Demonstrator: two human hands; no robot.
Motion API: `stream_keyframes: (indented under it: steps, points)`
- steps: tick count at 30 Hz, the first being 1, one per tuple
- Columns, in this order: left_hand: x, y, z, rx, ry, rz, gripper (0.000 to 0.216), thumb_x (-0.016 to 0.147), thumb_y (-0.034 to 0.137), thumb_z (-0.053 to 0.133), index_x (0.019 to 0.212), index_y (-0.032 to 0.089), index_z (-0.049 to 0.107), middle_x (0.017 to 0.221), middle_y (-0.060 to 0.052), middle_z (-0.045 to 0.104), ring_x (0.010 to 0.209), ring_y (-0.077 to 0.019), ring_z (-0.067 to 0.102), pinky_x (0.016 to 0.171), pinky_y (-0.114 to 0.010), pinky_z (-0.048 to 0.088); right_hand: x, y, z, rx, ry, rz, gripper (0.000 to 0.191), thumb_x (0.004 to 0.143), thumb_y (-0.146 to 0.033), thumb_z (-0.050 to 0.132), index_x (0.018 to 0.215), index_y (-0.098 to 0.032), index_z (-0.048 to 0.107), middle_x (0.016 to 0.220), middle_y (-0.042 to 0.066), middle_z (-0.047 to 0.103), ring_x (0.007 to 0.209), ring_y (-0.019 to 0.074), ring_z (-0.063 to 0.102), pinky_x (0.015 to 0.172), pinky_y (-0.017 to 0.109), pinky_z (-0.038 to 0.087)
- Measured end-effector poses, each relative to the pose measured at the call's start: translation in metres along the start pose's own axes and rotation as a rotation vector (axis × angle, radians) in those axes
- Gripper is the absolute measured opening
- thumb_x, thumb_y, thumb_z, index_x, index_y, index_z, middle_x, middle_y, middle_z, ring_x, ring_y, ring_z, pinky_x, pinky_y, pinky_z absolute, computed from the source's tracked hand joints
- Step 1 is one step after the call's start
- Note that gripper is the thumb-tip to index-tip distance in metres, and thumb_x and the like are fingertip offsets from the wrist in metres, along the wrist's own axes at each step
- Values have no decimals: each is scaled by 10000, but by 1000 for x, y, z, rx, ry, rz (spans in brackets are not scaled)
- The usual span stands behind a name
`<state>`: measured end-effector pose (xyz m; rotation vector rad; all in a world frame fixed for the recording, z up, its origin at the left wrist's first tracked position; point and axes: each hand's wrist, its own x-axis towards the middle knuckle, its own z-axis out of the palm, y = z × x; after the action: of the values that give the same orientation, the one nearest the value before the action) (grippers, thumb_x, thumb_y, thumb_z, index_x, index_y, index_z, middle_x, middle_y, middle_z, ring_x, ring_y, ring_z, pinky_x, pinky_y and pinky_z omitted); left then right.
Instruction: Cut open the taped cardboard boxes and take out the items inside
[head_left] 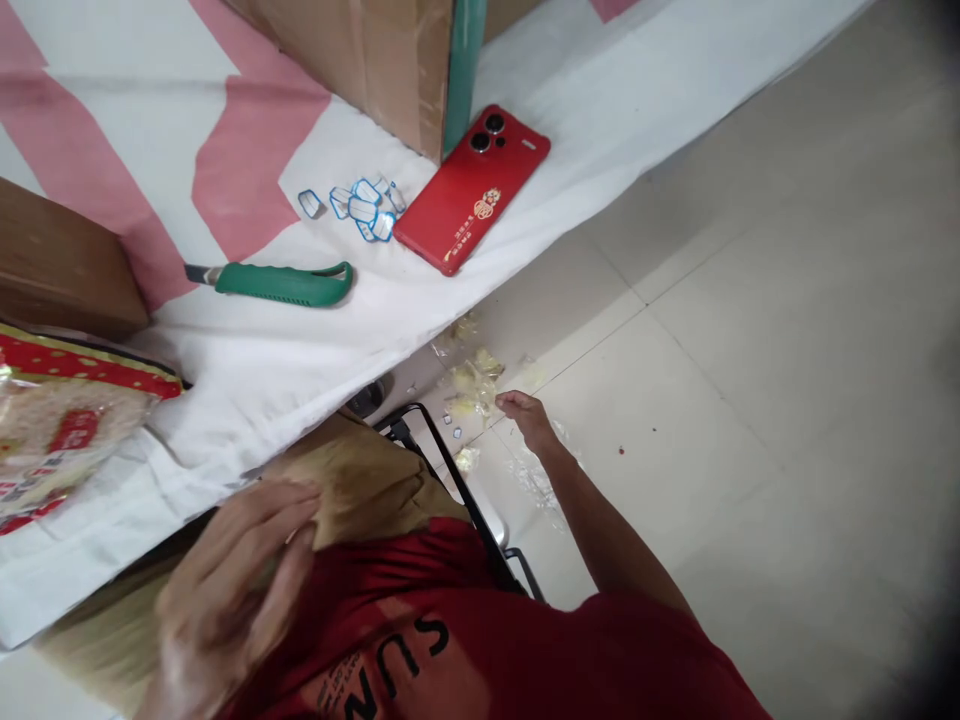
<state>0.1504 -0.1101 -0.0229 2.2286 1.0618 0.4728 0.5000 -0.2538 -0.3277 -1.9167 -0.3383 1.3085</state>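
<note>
My left hand (238, 575) is over my lap near the table's front edge, its fingers loosely bent and the thumb a little apart, with nothing visible in it. Out past the table edge, my right hand (527, 418) hangs over the floor with its fingers pressed together. Whatever they may hold cannot be made out. Crumpled clear and yellowish plastic wrappers (474, 385) lie on the floor below and beside it. On the table are a green utility knife (281, 284), a small pile of blue-edged white labels (365, 207) and a red phone (474, 190) lying face down.
A cardboard box (375, 60) stands at the back, its green-taped edge by the phone. Another brown box (64, 265) and a red-trimmed clear food bag (71, 430) are at the left. A black-framed chair (450, 470) is beneath me, and tiled floor (750, 400) spreads rightward.
</note>
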Motion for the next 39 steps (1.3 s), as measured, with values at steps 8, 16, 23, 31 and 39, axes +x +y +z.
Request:
stream_keyframes:
  steps: [8, 16, 23, 31, 39]
  points:
    - [52, -5, 90, -383, -351, -283, 312, 883, 427, 619, 996, 180, 773, 962, -91, 798, 895, -238, 752, 786, -327, 595, -61, -59, 3, 331, -69, -143, 409, 672, -585, 858, 797, -229, 700, 802, 9, 699, 716, 158, 609, 728, 343, 526]
    - [74, -5, 143, -557, -269, -595, 883, 609, 529, 887, 1334, 93, 632, 1292, -202, 701, 1085, -317, 707, 808, -368, 600, -108, -99, 6, 316, -168, -257, 287, 707, -462, 865, 767, -228, 710, 852, 23, 726, 746, 165, 590, 755, 337, 501]
    - [71, -13, 167, -848, -160, -737, 423, 613, 450, 870, 856, 152, 693, 709, -6, 648, 648, -163, 648, 529, -274, 579, -113, -101, 9, 265, -195, -275, 259, 689, -425, 857, 743, -218, 710, 853, 33, 750, 774, 181, 632, 768, 340, 509]
    - [70, -26, 166, -934, 44, -773, 452, 575, 524, 826, 777, 162, 645, 618, 32, 589, 538, -125, 595, 479, -258, 553, -112, -94, 0, 316, -52, -311, 283, 715, -469, 807, 749, -243, 640, 717, -6, 653, 689, 172, 585, 740, 345, 508]
    - [69, -33, 164, -937, 132, -731, 504, 608, 573, 828, 835, 152, 668, 692, 30, 618, 607, -112, 609, 569, -257, 581, -110, -92, -7, 268, 87, -341, 294, 779, -513, 739, 804, -253, 604, 691, -11, 641, 643, 173, 600, 694, 358, 527]
